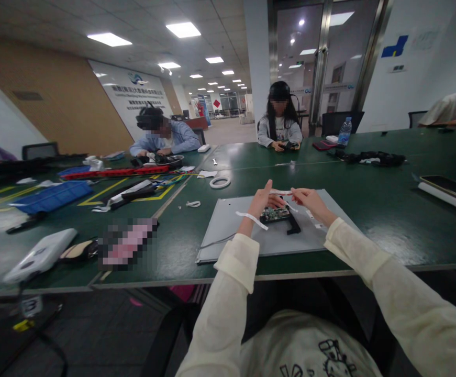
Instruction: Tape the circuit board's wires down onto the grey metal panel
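Observation:
My left hand (262, 200) and my right hand (309, 200) are raised over a grey panel (235, 230) lying flat on the green table (388, 209). Between them they pinch a short strip of white tape (280, 192), one end in each hand. A second white strip (251, 219) hangs by my left wrist. Under my hands a small green circuit board (275, 213) sits on the panel beside a black bracket (292, 224). A thin cable (218, 242) runs off the panel's left edge.
A roll of white tape (220, 182) lies beyond the panel. Two people sit at the table's far side, a third at the far right. A blue tray (51, 196), a white device (41, 255), a water bottle (344, 131) and black cloth (373, 157) lie around.

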A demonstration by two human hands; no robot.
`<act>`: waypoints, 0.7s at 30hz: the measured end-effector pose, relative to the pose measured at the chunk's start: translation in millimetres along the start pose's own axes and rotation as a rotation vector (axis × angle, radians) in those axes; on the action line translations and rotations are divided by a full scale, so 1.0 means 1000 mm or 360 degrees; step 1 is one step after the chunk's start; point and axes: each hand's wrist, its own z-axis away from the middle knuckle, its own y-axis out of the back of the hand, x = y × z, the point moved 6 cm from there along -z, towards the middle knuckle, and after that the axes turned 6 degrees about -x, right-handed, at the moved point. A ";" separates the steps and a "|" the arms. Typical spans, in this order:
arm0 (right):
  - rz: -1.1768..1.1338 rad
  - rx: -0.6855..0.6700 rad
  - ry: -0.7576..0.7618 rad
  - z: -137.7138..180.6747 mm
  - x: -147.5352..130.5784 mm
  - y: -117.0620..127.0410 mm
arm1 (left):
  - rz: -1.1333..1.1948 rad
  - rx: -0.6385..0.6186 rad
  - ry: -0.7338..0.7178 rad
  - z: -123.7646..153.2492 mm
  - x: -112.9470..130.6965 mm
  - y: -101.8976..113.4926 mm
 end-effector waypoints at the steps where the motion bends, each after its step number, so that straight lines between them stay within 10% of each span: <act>1: 0.0026 -0.0012 0.0027 0.001 -0.003 0.000 | -0.0040 0.0006 -0.0023 0.000 0.000 0.000; 21: 0.0554 0.0088 0.0302 0.016 -0.030 -0.008 | -0.0355 0.0239 -0.0109 -0.001 -0.001 0.008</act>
